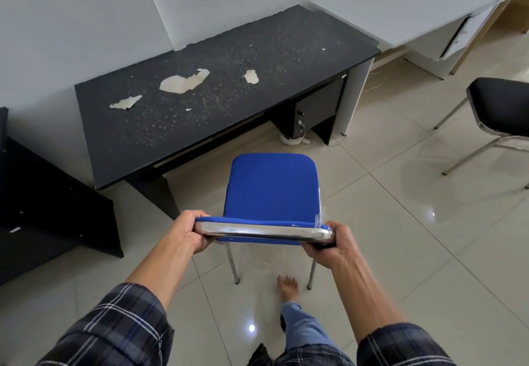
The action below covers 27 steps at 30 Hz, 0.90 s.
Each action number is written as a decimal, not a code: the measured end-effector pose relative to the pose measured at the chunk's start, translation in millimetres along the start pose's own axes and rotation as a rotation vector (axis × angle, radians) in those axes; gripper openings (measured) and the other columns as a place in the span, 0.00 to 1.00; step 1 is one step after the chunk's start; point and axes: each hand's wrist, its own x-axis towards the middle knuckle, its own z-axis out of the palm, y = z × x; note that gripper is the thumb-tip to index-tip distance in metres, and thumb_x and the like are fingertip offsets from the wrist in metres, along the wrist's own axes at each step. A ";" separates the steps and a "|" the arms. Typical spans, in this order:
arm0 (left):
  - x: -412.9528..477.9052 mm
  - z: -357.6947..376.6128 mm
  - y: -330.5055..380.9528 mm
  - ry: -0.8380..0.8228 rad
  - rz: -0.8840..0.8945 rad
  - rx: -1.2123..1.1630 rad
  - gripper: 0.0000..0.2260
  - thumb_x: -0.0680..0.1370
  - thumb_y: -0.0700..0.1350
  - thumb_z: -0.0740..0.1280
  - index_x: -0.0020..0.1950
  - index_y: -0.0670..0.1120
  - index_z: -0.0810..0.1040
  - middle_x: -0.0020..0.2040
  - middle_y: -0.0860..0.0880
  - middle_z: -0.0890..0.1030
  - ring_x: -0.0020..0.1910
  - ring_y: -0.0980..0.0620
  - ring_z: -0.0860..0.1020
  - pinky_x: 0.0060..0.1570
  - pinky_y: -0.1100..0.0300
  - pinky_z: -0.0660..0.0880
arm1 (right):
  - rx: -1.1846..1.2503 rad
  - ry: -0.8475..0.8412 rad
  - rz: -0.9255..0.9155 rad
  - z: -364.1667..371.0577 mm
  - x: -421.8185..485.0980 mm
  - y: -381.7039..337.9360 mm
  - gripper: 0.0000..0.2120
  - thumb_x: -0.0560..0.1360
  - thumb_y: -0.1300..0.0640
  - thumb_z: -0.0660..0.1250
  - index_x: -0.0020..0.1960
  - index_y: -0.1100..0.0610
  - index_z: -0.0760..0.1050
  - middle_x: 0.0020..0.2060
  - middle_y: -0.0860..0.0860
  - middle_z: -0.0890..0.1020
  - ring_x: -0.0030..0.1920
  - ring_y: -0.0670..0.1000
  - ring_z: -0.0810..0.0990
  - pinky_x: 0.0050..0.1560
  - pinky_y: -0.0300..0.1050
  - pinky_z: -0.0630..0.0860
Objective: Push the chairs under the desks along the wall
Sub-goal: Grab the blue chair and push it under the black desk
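Both hands on the blue chair [272, 191]: left hand [187, 232] grips the left end of the chrome top rail [263, 232], right hand [329, 244] grips the right end, fingers of each curled round the rail. The chair stands on the tiled floor [400, 236], seat facing the black table [206, 88] along the wall, its front edge near the table's front edge but not yet under it. The opening sits between the table's left leg [156, 194] and the drawer unit [317, 110].

Step in hand, by my read: lining up the first chair for the push. Next move calls for a straight shove forward, angled slightly left so the seat clears the drawer unit.

A black chair [501, 105] stands well apart to the right, near the white table [400, 7], likely next.
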 end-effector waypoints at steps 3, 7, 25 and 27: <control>12.6 19.5 22.6 0.007 0.003 -0.028 0.09 0.70 0.29 0.61 0.47 0.39 0.73 0.48 0.39 0.77 0.42 0.35 0.80 0.36 0.38 0.78 | -0.039 -0.013 0.004 34.1 13.1 -22.0 0.30 0.70 0.67 0.60 0.72 0.61 0.70 0.65 0.59 0.80 0.38 0.69 0.85 0.58 0.64 0.80; 26.4 41.0 54.9 0.047 0.009 -0.085 0.15 0.70 0.29 0.63 0.55 0.40 0.73 0.51 0.38 0.77 0.47 0.34 0.80 0.39 0.38 0.79 | -0.107 -0.003 0.021 81.0 35.6 -51.4 0.31 0.68 0.67 0.62 0.72 0.61 0.71 0.63 0.59 0.81 0.50 0.66 0.84 0.60 0.64 0.79; 72.6 48.2 138.2 0.140 0.083 -0.436 0.09 0.72 0.30 0.62 0.50 0.39 0.73 0.55 0.37 0.77 0.53 0.35 0.79 0.45 0.38 0.79 | -0.472 -0.064 0.061 269.7 103.2 -89.4 0.25 0.70 0.63 0.66 0.68 0.63 0.74 0.59 0.64 0.82 0.57 0.67 0.83 0.57 0.65 0.81; 79.4 47.6 147.7 0.149 0.081 -0.459 0.09 0.73 0.30 0.61 0.51 0.38 0.73 0.57 0.36 0.77 0.55 0.33 0.79 0.50 0.35 0.78 | -0.508 -0.062 0.066 289.4 108.6 -90.5 0.26 0.69 0.63 0.67 0.67 0.64 0.74 0.59 0.65 0.82 0.56 0.69 0.83 0.54 0.67 0.81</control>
